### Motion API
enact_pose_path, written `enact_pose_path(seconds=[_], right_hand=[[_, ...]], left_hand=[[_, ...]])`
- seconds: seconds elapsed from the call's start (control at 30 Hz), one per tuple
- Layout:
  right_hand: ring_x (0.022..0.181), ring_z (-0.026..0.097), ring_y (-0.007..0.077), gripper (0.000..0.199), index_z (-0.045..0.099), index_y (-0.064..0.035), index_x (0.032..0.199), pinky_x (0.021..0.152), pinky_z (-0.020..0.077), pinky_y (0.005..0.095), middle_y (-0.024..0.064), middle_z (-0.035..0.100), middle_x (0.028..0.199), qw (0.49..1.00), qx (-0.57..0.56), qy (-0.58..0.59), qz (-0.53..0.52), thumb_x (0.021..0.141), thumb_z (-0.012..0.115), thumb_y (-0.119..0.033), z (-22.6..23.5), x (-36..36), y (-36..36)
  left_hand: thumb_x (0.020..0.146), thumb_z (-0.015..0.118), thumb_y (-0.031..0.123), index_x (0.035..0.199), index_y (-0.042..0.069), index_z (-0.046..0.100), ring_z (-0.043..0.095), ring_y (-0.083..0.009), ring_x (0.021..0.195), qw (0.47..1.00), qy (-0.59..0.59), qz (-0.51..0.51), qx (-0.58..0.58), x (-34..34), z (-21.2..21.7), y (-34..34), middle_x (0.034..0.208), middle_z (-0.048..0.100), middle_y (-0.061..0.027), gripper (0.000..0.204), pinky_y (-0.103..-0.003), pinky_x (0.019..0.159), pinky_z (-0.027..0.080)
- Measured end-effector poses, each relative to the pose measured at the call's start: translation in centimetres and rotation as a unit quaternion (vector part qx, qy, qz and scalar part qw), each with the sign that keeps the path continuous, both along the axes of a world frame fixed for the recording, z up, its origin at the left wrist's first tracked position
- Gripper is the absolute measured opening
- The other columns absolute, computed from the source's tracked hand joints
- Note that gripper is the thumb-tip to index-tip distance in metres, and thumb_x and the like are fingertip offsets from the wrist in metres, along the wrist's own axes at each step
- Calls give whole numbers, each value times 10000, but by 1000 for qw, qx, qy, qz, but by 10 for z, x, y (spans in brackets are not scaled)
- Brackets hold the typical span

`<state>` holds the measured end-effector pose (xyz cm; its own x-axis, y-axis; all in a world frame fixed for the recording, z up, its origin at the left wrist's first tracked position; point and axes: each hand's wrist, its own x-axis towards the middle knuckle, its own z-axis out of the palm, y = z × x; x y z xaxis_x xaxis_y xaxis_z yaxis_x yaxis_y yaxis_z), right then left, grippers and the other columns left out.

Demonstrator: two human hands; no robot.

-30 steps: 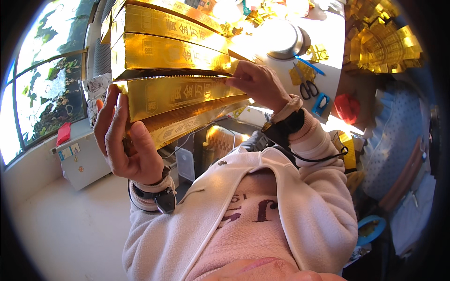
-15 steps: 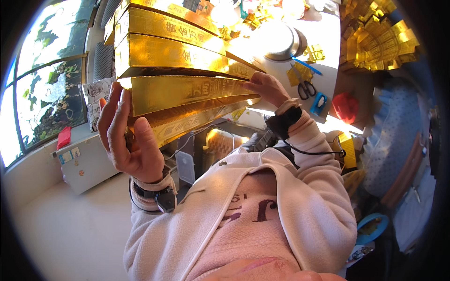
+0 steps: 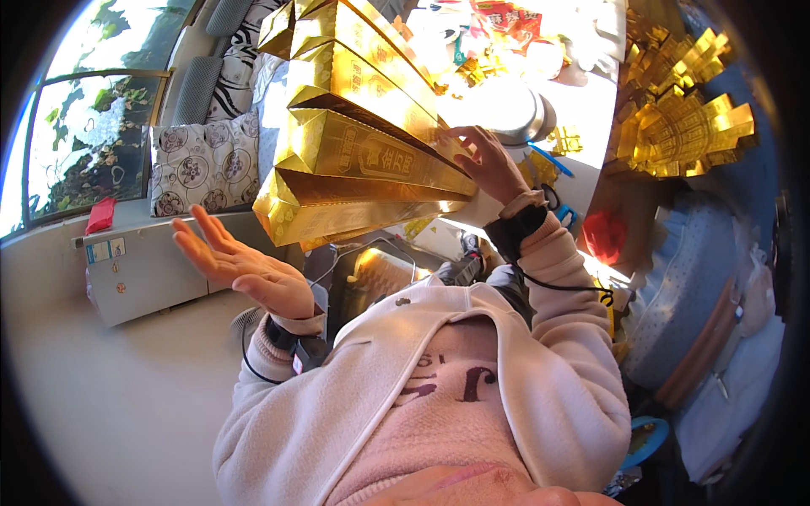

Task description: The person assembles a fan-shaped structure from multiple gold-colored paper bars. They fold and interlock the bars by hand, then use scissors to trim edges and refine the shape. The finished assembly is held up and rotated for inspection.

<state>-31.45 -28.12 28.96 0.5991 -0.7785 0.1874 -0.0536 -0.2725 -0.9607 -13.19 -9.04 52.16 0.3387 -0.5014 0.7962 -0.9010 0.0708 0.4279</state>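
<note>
A large fan of folded shiny gold foil paper [image 3: 371,148], with embossed characters along its long folds, spreads out in front of me. Its broad ends face left and its folds narrow toward the right. At that narrow end my right hand [image 3: 489,164] is closed on the paper, thumb and forefinger curled together; the exact grip is partly hidden. My left hand [image 3: 245,266] is off the paper, below and left of its broad end, palm up with the fingers stretched apart. Nothing lies in it.
Beyond the fan, a bright table [image 3: 582,110] holds a round metal container [image 3: 531,114], gold scraps and a blue pen [image 3: 553,162]. More gold folded pieces [image 3: 688,126] stand at the right. A patterned cushion [image 3: 205,164] and a grey cabinet [image 3: 160,274] are at the left.
My left hand has let go of the gold paper's broad end and drawn away, fingers opening. That end has shifted right in view. My right hand stays at the narrow end.
</note>
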Motion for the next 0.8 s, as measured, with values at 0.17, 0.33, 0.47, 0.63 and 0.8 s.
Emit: enact_pose_path(seconds=[0.17,0.33,0.47,0.63,0.8], right_hand=[[969,631,171,455,623,-145,1304,776,507,307,27,667,1220,1000,13,16,11,870,669,-20,-7,1,-1],[932,633,130,460,622,-135,1305,758,493,284,11,670,1200,1000,7,21,14,869,657,5,-12,2,-1],[918,627,128,449,622,-130,1303,752,490,278,10,670,1196,999,28,30,28,873,659,-9,-14,-4,1],[912,629,140,436,616,-122,1302,747,494,283,27,657,1205,997,48,52,25,878,673,-38,-13,-9,12],[932,654,196,407,594,-92,1281,806,530,328,85,636,1183,998,44,42,7,880,663,-72,-8,-4,37]], left_hand=[[1039,332,657,1619,153,149,234,-364,1519,762,638,14,115,3,-80,54,1650,190,-192,790,-593,1205,268],[1054,308,627,1541,69,260,409,-419,1411,479,866,-78,117,-17,-132,58,1580,292,-239,742,-599,1152,408],[1073,366,549,1409,-72,394,459,-455,1361,524,829,-185,64,0,-145,46,1452,466,-277,707,-508,1183,407],[1070,415,521,1422,-26,393,478,-455,1340,524,837,-160,11,29,-156,38,1464,431,-282,650,-500,1155,448],[1067,415,526,1387,20,488,526,-404,1301,552,817,-164,23,68,-155,27,1453,489,-209,603,-488,1082,501]])
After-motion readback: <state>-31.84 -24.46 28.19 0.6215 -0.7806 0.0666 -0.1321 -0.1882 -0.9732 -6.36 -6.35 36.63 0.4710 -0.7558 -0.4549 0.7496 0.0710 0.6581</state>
